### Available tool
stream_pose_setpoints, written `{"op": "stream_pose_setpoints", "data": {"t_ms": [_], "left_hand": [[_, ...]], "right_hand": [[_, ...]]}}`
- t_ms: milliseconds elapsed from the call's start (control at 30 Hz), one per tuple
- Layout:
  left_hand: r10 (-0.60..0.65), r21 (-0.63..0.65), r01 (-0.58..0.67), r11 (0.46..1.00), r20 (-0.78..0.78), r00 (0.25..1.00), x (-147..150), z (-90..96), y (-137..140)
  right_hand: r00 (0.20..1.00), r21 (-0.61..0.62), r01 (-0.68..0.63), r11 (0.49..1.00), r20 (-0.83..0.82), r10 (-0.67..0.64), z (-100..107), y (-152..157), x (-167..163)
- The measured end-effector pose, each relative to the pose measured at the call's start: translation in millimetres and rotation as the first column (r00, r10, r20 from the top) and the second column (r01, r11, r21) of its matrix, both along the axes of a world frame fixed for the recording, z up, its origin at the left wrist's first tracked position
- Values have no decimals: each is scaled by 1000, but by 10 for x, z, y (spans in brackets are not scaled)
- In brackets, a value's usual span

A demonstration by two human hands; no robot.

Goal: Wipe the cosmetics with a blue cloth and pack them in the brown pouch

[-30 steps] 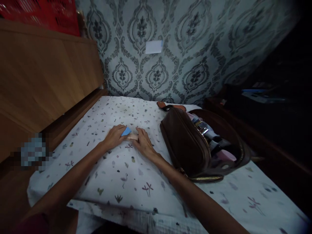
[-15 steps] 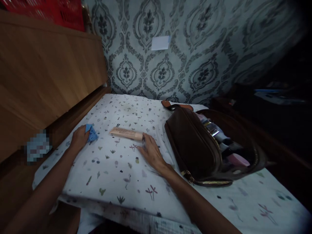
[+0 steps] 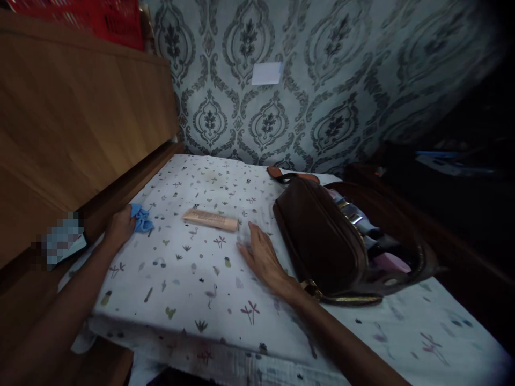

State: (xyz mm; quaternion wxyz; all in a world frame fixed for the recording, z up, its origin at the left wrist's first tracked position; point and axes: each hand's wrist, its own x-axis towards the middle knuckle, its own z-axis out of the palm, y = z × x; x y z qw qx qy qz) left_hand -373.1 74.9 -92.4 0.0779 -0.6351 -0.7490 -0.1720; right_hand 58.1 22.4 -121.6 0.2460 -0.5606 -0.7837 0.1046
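A beige squeeze tube (image 3: 210,219) lies flat on the white printed sheet (image 3: 177,284). To the right of the tube is my right hand (image 3: 265,260), its fingers apart and nothing in them; a small gap separates it from the tube. At the left edge of the sheet, my left hand (image 3: 119,228) is closed around a crumpled blue cloth (image 3: 141,219). A dark brown toiletry bag (image 3: 317,241) stands unzipped on the right, with bottles and a pink-topped item (image 3: 392,262) showing inside.
A wooden cabinet (image 3: 88,118) rises along the left side, with a red basket (image 3: 120,24) on top. Patterned wallpaper (image 3: 265,123) covers the wall behind, with a white card (image 3: 267,73) on it. A blurred-out item (image 3: 64,241) sits by the cabinet's base.
My right hand has come off the end of the tube and shifted right, toward the bag. My left hand has moved left with the blue cloth. The tube stays in place.
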Motion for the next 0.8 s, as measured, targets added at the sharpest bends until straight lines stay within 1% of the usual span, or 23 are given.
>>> {"op": "stream_pose_setpoints", "data": {"t_ms": [100,167,233,300,333,367,400,433,467,533,567,600,667,800], "left_hand": [[-18,39,17,999,5,1000,102,62,-32],[-48,75,47,996,9,999,258,142,-46],[-115,102,113,988,14,993,512,249,-47],[-210,109,206,972,17,978,873,360,-35],[-279,124,274,954,23,960,1088,406,-29],[-407,158,396,904,42,912,1317,438,-25],[-509,184,493,850,49,860,1550,455,-25],[-578,186,561,806,51,814,1777,454,-30],[-634,153,622,768,40,772,1984,434,-39],[-718,14,720,694,-60,694,2294,353,-58],[-733,-13,734,679,-81,676,2382,300,-60],[-740,-36,741,671,-102,665,2423,246,-54],[-726,-48,726,686,-120,677,2375,155,-7],[-668,-56,667,743,-122,734,2025,87,182]], "right_hand": [[997,13,-54,998,-60,55,95,151,-139],[995,4,-61,998,-82,61,156,265,-235],[994,-9,-42,999,-103,41,190,347,-311],[992,-16,-21,1000,-123,19,198,383,-355],[991,-15,-16,1000,-134,14,196,385,-364],[989,-15,-12,1000,-149,10,191,380,-368],[986,-15,-10,1000,-164,7,184,370,-367],[983,-17,-5,1000,-181,2,176,359,-362],[980,-20,5,1000,-198,-9,166,349,-357],[972,-28,30,999,-231,-36,146,335,-343],[968,-31,37,999,-246,-44,138,332,-337],[964,-34,36,999,-261,-44,131,329,-331],[958,-31,14,999,-287,-22,128,323,-322],[933,-35,-11,999,-360,-2,145,296,-308]]}}
